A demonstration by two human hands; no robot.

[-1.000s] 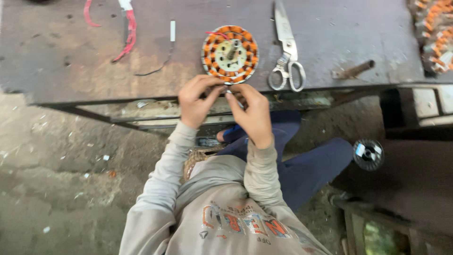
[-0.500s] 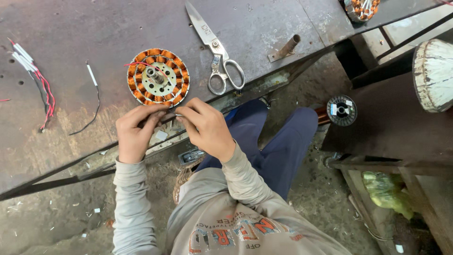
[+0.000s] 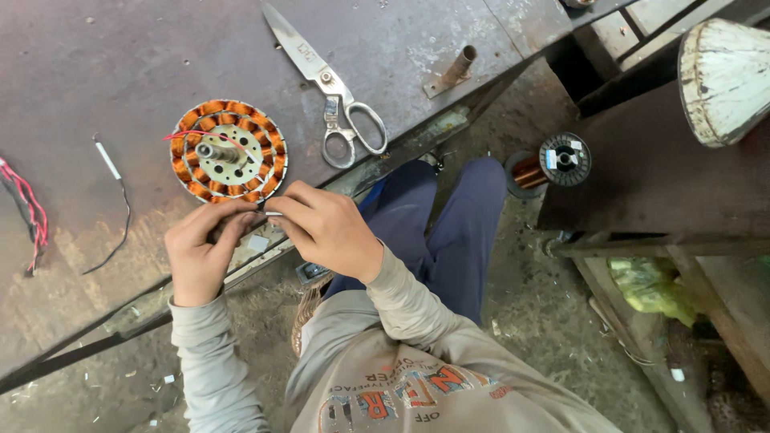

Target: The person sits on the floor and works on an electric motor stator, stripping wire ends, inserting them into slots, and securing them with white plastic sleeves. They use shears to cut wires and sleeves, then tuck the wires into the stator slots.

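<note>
A round motor stator point(image 3: 228, 151) with orange copper windings and a steel shaft lies on the rusty metal table point(image 3: 144, 56); a thin red wire crosses its top. Just below it, at the table's near edge, my left hand point(image 3: 200, 252) and my right hand point(image 3: 325, 228) meet fingertip to fingertip. Both pinch a small thin piece, probably a wire end, between thumb and forefinger. The piece is mostly hidden by my fingers.
Large steel scissors point(image 3: 329, 88) lie right of the stator. A rusty tube piece point(image 3: 453, 70) sits near the table's right edge. A black wire point(image 3: 116, 200) and red wires point(image 3: 32, 212) lie at left. A copper wire spool point(image 3: 553, 164) and white stool point(image 3: 726, 76) stand at right.
The view has swung, so the table and stator shifted left and appear tilted. My hands stay together below the stator, still pinching the small piece.
</note>
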